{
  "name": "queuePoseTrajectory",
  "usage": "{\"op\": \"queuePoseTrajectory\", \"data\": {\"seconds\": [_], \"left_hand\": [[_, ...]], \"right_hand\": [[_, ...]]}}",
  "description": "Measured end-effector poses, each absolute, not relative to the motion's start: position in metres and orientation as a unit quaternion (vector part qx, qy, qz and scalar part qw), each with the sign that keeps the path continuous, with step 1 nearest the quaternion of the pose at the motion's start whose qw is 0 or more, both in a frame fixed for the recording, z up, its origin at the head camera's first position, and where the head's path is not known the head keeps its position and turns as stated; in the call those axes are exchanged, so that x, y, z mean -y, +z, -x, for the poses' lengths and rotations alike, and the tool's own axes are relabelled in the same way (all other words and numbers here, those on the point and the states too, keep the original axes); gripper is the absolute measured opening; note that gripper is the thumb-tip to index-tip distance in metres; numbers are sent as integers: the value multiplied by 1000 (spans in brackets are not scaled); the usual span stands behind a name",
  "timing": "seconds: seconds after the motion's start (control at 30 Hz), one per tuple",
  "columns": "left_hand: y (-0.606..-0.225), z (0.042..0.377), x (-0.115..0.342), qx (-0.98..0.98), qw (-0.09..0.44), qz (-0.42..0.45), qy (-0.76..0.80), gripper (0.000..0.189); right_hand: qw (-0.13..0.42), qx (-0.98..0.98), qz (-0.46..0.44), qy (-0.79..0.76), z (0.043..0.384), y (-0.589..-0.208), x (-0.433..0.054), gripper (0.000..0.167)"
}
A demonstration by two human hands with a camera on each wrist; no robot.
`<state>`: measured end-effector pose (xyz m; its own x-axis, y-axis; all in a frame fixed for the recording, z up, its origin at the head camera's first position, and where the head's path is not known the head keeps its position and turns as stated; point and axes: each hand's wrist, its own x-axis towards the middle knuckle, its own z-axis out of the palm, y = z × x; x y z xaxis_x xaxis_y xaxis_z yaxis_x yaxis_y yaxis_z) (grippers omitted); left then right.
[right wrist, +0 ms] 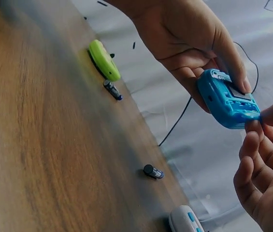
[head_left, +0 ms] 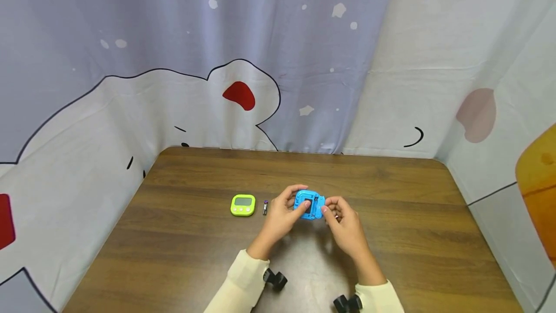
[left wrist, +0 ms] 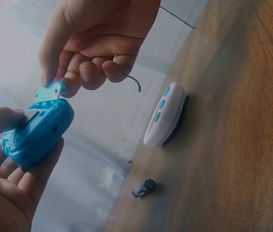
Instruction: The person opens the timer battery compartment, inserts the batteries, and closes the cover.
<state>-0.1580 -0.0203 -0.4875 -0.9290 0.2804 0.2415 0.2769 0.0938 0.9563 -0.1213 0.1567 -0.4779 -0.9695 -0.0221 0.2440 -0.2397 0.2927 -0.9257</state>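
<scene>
Left hand point(head_left: 282, 215) gripping one blue device point(head_left: 307, 205) above the wooden table point(head_left: 182, 250); right hand point(head_left: 346, 228) pinching its cover flap point(left wrist: 48, 92).
I am judging the flap to be needing gentle, even easing, the body firm bracing. Outward, on the table, I am listing: green timer point(head_left: 243, 205), battery point(head_left: 265, 207) beside it; white device point(left wrist: 167, 116), second battery point(left wrist: 144, 188) nearby.

Wooden counter point(head_left: 182, 260) spans the lower frame: green timer point(head_left: 243, 205), battery point(head_left: 265, 207) beside it, second battery point(right wrist: 153, 171), a white timer point(left wrist: 164, 116), seemingly!
</scene>
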Motion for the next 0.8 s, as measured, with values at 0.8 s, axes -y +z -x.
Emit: {"op": "queuePoseTrajectory", "data": {"seconds": [0.8], "left_hand": [[-510,177,36,-748,-45,-143,647,38]], "right_hand": [[-63,815,-99,568,130,-511,-154,5]]}}
